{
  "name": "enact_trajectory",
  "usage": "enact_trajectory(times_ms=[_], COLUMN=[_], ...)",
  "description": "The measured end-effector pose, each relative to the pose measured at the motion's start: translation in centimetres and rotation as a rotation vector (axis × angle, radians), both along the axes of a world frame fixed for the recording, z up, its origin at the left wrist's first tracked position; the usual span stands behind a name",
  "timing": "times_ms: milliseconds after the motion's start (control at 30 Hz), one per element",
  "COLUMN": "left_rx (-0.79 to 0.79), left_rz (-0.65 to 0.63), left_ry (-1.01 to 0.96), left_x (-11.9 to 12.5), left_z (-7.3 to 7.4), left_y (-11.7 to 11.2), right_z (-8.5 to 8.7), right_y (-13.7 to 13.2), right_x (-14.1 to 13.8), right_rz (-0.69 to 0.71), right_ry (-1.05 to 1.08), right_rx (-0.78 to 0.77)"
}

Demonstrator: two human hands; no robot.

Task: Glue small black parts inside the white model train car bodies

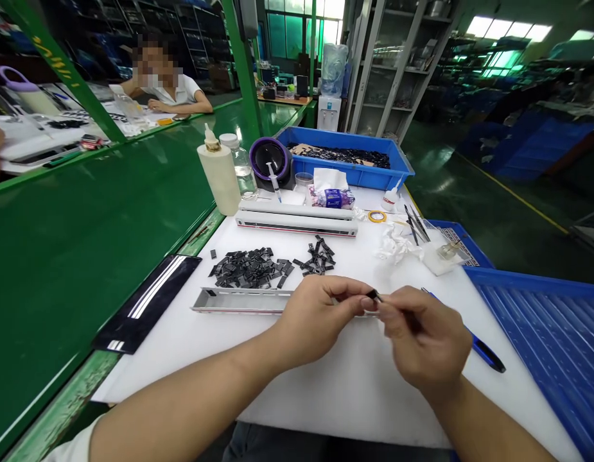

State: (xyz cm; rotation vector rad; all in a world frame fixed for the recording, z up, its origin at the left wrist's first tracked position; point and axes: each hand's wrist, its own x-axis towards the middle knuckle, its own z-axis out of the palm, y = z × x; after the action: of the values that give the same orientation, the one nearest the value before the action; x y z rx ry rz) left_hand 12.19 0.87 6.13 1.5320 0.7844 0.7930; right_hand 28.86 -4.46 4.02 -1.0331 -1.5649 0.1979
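My left hand (320,314) and my right hand (424,337) meet above the white table (354,385). Both pinch one small black part (372,294) between their fingertips. Just behind them lies a long grey tray (239,300), partly hidden by my left hand. A large pile of small black parts (251,268) and a smaller pile (318,256) lie beyond the tray. A dark blue pen (484,351) lies under my right hand, on the table.
A cream squeeze bottle (218,172), a clear bottle (239,163), a purple-rimmed round device (270,160), a syringe, tissues, tape and tweezers stand at the back. A blue bin (347,157) holds black parts. Blue trays (551,333) sit right. Another person (164,80) sits far left.
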Motion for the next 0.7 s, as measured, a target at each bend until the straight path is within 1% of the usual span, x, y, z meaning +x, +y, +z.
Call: enact_trajectory(times_ms=[67, 100, 133, 167, 200, 233, 267, 300, 333, 400, 433, 500, 533, 600, 667, 700], left_rx=[0.013, 0.010, 0.008, 0.015, 0.034, 0.077, 0.154, 0.265, 0.393, 0.614, 0.677, 0.674, 0.668, 0.650, 0.652, 0.674], left_rz=[-0.087, -0.130, -0.160, -0.174, -0.176, -0.167, -0.140, -0.090, -0.017, 0.181, 0.287, 0.439, 0.449, 0.392, 0.293, 0.249], left_ry=[-0.006, -0.021, -0.031, -0.030, -0.011, 0.032, 0.097, 0.171, 0.251, 0.420, 0.512, 0.737, 0.872, 1.113, 1.276, 1.314], left_x=[-0.2, -0.3, -0.3, -0.3, -0.2, -0.2, -0.2, -0.4, -0.7, -1.8, -2.6, -4.5, -5.5, -7.0, -7.8, -7.8], left_z=[0.1, 0.2, 0.2, 0.2, 0.3, 0.3, 0.3, 0.4, 0.4, 0.7, 0.9, 1.4, 1.6, 1.9, 1.8, 1.7], left_y=[0.2, 0.3, 0.3, 0.3, 0.2, 0.2, 0.3, 0.4, 0.7, 1.8, 2.5, 4.2, 5.1, 6.4, 7.1, 7.2], right_z=[0.3, 0.4, 0.5, 0.5, 0.5, 0.3, 0.2, 0.1, -0.1, -0.1, -0.1, 0.2, 0.4, 0.7, 0.9, 1.0], right_y=[0.4, 0.6, 0.6, 0.6, 0.4, 0.2, -0.1, -0.4, -0.6, -0.7, -0.6, -0.1, 0.3, 0.9, 1.3, 1.4], right_x=[0.7, 1.0, 1.3, 1.5, 1.5, 1.5, 1.3, 1.1, 1.0, 0.8, 0.8, 1.2, 1.5, 2.2, 2.8, 3.1], right_rz=[0.204, 0.312, 0.401, 0.440, 0.418, 0.353, 0.269, 0.181, 0.108, 0.036, 0.015, -0.048, -0.090, -0.176, -0.216, -0.202], right_ry=[0.359, 0.494, 0.578, 0.603, 0.568, 0.483, 0.372, 0.282, 0.239, 0.296, 0.361, 0.435, 0.435, 0.428, 0.382, 0.325], right_rx=[-0.321, -0.454, -0.547, -0.587, -0.565, -0.482, -0.368, -0.243, -0.133, 0.009, 0.037, 0.041, 0.033, 0.011, -0.054, -0.123])
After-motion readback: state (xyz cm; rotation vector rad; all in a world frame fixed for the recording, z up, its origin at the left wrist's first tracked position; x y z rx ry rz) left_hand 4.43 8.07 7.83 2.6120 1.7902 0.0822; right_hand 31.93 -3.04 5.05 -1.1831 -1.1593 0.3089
